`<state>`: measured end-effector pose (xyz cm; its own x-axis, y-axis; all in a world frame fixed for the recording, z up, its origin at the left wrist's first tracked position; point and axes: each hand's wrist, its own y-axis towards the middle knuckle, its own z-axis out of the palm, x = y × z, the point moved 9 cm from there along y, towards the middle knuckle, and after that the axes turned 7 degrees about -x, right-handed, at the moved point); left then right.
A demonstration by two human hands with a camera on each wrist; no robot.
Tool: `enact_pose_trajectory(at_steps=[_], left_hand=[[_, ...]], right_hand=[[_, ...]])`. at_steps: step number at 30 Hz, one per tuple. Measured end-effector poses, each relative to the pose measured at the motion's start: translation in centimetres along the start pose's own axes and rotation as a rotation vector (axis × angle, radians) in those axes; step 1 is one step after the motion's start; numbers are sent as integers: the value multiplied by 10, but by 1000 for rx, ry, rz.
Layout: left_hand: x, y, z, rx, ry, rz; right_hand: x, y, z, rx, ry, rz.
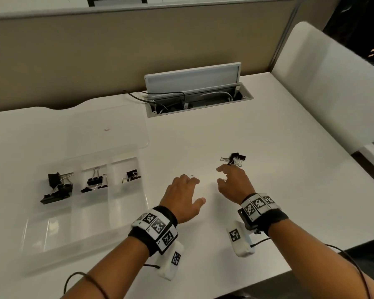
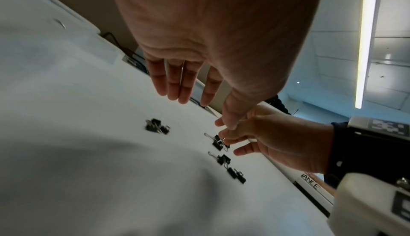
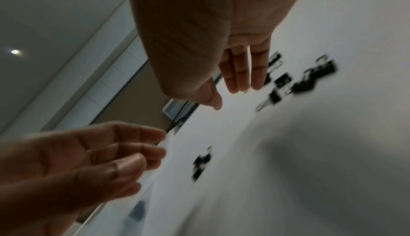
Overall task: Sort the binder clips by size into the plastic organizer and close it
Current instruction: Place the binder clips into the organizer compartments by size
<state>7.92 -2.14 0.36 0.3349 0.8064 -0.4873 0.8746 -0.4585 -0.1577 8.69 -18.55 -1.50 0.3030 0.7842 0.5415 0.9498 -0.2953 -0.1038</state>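
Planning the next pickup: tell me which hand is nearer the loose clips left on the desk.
Right. The right hand has its fingertips at the near edge of the loose clips. The left hand hovers over bare desk, farther off, between the clips and the organizer.

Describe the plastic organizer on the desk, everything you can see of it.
The plastic organizer is a clear, shallow rectangular tray lying flat on the white desk, to the left of both hands. Its transparent lid is open and lies back on the far side. Dividers split it into compartments; three far ones hold black binder clips, largest at left, medium in the middle, smallest at right. The near compartments look empty. Neither hand touches it.
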Motion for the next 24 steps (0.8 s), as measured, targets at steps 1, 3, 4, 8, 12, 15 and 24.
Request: enact_pose_trajectory(at_steps=[1, 3, 4, 8, 12, 15, 24], left_hand=[[-6, 7, 8, 16, 3, -13], [-18, 22, 21, 37, 4, -36], [-24, 29, 26, 43, 4, -45], [-43, 56, 43, 55, 5, -82], [-55, 81, 53, 45, 7, -118], [-58, 95, 58, 25, -4, -149], [-54, 118, 62, -84, -18, -225]], right_hand=[[-12, 7, -6, -11, -2, 20], [-36, 21, -17, -25, -18, 75], [-47, 30, -23, -33, -33, 110], [-82, 64, -31, 9, -97, 184], [-82, 87, -25, 64, -133, 109], [-71, 94, -16, 89, -139, 21], [-63, 96, -11, 102, -25, -24]])
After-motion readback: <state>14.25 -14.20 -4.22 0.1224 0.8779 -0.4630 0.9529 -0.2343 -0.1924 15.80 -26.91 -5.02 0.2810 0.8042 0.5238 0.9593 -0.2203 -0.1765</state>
